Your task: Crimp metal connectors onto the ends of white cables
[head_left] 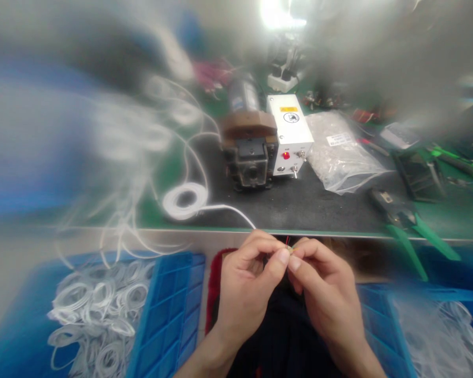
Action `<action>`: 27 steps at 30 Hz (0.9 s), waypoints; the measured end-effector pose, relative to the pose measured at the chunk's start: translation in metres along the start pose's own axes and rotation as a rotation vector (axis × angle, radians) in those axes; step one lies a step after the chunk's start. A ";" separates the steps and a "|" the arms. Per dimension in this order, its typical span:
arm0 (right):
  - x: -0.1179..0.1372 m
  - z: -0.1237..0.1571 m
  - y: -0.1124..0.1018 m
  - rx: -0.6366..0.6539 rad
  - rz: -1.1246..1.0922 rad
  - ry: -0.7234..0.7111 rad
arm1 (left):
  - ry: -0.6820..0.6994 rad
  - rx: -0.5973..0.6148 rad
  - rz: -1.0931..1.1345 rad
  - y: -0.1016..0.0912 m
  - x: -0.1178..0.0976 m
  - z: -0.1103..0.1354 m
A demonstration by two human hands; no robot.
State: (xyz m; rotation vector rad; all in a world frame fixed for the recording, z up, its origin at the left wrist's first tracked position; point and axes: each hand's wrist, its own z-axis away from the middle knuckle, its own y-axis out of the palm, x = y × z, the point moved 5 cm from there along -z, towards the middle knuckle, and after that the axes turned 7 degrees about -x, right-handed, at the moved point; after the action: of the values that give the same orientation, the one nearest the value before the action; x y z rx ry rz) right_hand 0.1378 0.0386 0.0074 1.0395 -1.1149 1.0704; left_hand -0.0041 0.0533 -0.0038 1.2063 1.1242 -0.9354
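My left hand [246, 278] and my right hand [325, 286] meet just below the bench edge, fingers pinched together on the end of a thin white cable [230, 210]. Small red and dark wire tips [287, 242] stick up between the fingertips. The cable runs back over the bench to a white coil [184, 200]. A small bench machine [249, 147] with a white control box [289, 134] stands behind the coil.
Blue crates hold several coiled white cables at lower left [98, 315] and lower right [441, 331]. A clear bag of small parts [341, 152] lies right of the machine. Green-handled pliers [408, 223] rest near the bench's front edge. The left side is blurred.
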 end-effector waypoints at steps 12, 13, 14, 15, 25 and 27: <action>0.027 -0.004 -0.009 -0.058 0.360 -0.288 | 0.189 0.036 -0.266 -0.001 -0.020 -0.001; 0.026 -0.005 -0.009 -0.042 0.367 -0.288 | 0.195 0.040 -0.273 -0.001 -0.020 -0.001; 0.026 -0.005 -0.009 -0.024 0.369 -0.283 | 0.197 0.043 -0.279 -0.001 -0.021 -0.001; 0.025 -0.006 -0.010 -0.008 0.367 -0.275 | 0.198 0.043 -0.284 -0.002 -0.021 -0.001; 0.021 -0.011 -0.017 0.029 0.323 -0.135 | 0.238 0.046 -0.292 0.002 -0.023 -0.002; 0.021 -0.012 -0.019 0.018 0.326 -0.138 | 0.245 0.063 -0.299 0.002 -0.022 -0.002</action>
State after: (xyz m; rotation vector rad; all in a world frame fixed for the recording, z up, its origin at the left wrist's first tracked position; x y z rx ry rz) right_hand 0.1602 0.0494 0.0250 0.9777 -1.4226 1.2813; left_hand -0.0067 0.0548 0.0180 1.2487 1.5110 -1.0741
